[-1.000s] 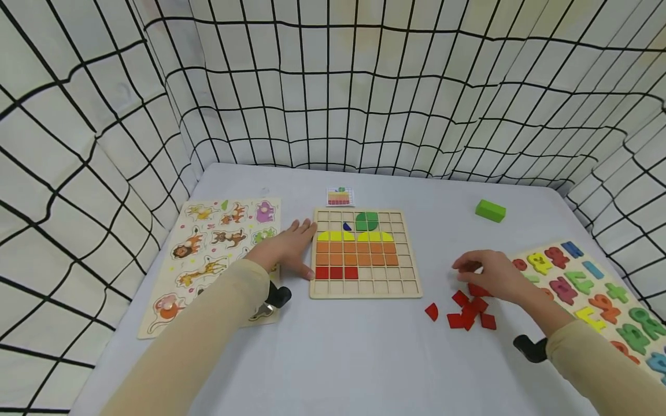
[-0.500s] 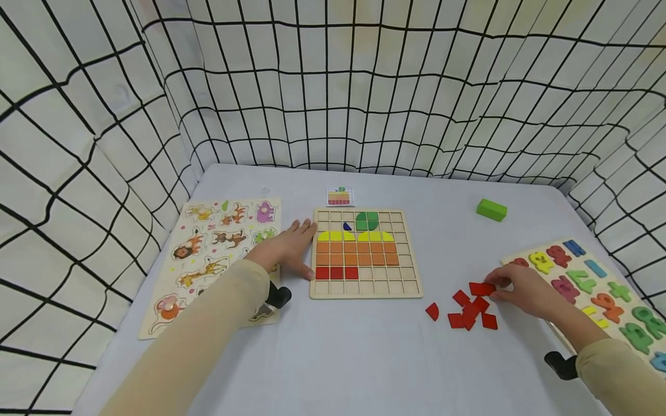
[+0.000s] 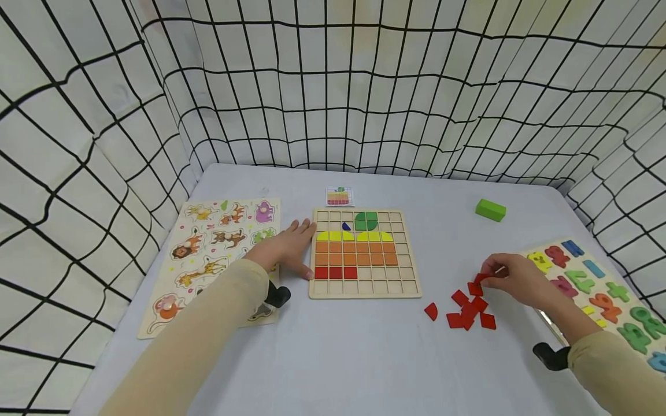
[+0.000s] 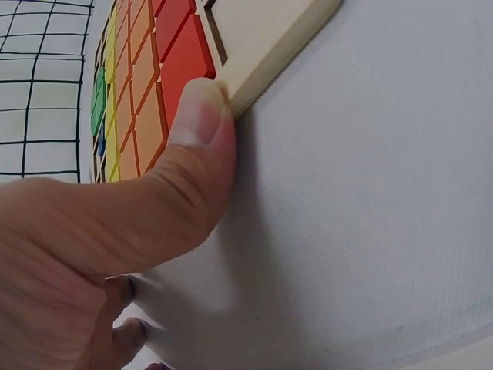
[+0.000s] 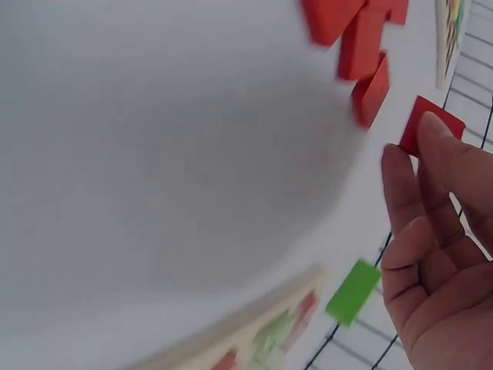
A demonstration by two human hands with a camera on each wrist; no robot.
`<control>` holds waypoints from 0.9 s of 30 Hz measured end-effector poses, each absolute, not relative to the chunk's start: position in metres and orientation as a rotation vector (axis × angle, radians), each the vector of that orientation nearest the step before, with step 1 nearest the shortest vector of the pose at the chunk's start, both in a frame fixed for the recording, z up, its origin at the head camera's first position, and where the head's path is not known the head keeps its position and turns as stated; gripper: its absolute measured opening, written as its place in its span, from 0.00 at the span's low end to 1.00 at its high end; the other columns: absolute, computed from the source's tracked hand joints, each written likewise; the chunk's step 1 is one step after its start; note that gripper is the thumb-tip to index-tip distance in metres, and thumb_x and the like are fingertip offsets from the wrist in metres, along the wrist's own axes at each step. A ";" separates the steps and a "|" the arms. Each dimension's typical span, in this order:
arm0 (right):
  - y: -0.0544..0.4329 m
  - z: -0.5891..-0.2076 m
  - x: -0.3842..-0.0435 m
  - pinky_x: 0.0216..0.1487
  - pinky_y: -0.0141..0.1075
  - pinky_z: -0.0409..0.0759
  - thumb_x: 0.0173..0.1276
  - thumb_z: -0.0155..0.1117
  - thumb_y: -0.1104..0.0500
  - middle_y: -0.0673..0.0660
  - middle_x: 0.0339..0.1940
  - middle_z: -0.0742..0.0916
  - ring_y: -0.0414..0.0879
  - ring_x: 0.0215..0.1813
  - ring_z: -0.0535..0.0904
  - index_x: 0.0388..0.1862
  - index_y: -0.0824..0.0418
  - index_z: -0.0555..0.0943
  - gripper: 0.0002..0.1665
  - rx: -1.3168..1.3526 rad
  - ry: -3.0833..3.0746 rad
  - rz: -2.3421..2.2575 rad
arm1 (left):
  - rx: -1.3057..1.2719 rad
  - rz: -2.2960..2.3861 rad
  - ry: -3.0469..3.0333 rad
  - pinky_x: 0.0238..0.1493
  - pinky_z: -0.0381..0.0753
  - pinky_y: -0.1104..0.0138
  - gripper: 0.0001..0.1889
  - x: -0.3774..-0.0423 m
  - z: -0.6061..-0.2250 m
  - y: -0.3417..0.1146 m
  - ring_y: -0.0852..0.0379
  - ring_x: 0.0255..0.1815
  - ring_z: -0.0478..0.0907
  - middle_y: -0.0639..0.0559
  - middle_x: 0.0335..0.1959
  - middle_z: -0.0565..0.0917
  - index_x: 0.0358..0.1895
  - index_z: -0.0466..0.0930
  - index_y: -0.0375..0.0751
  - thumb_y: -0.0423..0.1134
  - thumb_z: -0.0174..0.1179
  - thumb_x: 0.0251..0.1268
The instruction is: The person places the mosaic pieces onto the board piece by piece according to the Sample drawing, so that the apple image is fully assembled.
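In the head view, my left hand [image 3: 286, 248] lies flat with fingers spread at the left edge of a wooden grid board [image 3: 385, 287]. Its thumb touches the board's rim beside a red square tile [image 4: 187, 58]. Green, blue, yellow, orange and red tiles fill part of the grid. To the right, my right hand [image 3: 515, 280] pinches a single red square tile [image 5: 414, 127] between thumb and fingers, just above the far end of a loose red pile [image 3: 468, 311]. A red quarter-circle tile [image 3: 431, 312] lies left of that pile.
Behind the board is a small pattern card [image 3: 340, 196]. An animal puzzle board [image 3: 177, 263] lies at left, partly under the left arm. A number puzzle board [image 3: 598, 283] is at right, with a green block [image 3: 491, 210] farther back. Black netting surrounds the table.
My right hand moved right from over the red pile, then slightly back left and up, with one red tile now separated from the pile in its fingers. The left hand stayed put.
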State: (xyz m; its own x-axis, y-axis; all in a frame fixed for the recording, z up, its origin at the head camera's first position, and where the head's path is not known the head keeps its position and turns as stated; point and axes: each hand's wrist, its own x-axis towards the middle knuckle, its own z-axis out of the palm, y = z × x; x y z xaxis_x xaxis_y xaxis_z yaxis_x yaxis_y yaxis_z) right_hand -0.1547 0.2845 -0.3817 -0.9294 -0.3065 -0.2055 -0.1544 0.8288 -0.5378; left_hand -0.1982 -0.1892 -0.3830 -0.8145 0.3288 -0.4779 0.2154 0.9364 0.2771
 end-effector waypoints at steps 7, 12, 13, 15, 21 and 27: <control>0.233 -0.387 -0.169 0.45 0.32 0.86 0.70 0.71 0.57 0.59 0.48 0.86 0.51 0.51 0.83 0.53 0.60 0.83 0.16 -0.281 2.604 -1.013 | 0.383 0.293 2.546 0.85 0.44 0.44 0.63 -0.198 -0.381 -0.188 0.36 0.86 0.33 0.39 0.86 0.39 0.84 0.38 0.38 0.55 0.75 0.56; 0.189 -0.389 -0.180 0.48 0.35 0.85 0.70 0.71 0.57 0.59 0.48 0.87 0.50 0.49 0.83 0.53 0.60 0.85 0.15 -0.297 2.536 -1.100 | 0.382 0.306 2.544 0.85 0.44 0.44 0.63 -0.198 -0.380 -0.188 0.36 0.86 0.33 0.39 0.86 0.39 0.84 0.39 0.37 0.54 0.76 0.56; 0.180 -0.389 -0.182 0.47 0.35 0.84 0.70 0.71 0.58 0.59 0.48 0.87 0.50 0.48 0.83 0.52 0.61 0.86 0.14 -0.306 2.523 -1.107 | 0.382 0.305 2.544 0.85 0.43 0.44 0.63 -0.198 -0.380 -0.188 0.36 0.86 0.33 0.39 0.86 0.39 0.84 0.39 0.37 0.53 0.76 0.56; 0.163 -0.390 -0.185 0.45 0.35 0.84 0.69 0.71 0.58 0.59 0.47 0.87 0.50 0.47 0.82 0.50 0.60 0.87 0.12 -0.314 2.506 -1.106 | 0.382 0.303 2.544 0.85 0.43 0.44 0.63 -0.197 -0.379 -0.188 0.36 0.86 0.33 0.39 0.86 0.39 0.84 0.38 0.37 0.54 0.76 0.56; 0.123 -0.390 -0.186 0.43 0.31 0.82 0.68 0.73 0.59 0.56 0.44 0.89 0.48 0.46 0.81 0.44 0.59 0.89 0.08 -0.381 2.503 -1.060 | 0.391 0.292 2.542 0.85 0.43 0.45 0.63 -0.198 -0.380 -0.189 0.36 0.86 0.32 0.38 0.86 0.38 0.84 0.38 0.37 0.54 0.75 0.57; 0.101 -0.392 -0.187 0.46 0.32 0.84 0.68 0.73 0.59 0.54 0.39 0.91 0.45 0.42 0.83 0.40 0.59 0.90 0.06 -0.449 2.534 -0.995 | 0.409 0.286 2.541 0.85 0.43 0.45 0.63 -0.197 -0.378 -0.189 0.35 0.86 0.33 0.37 0.85 0.38 0.84 0.38 0.35 0.54 0.75 0.57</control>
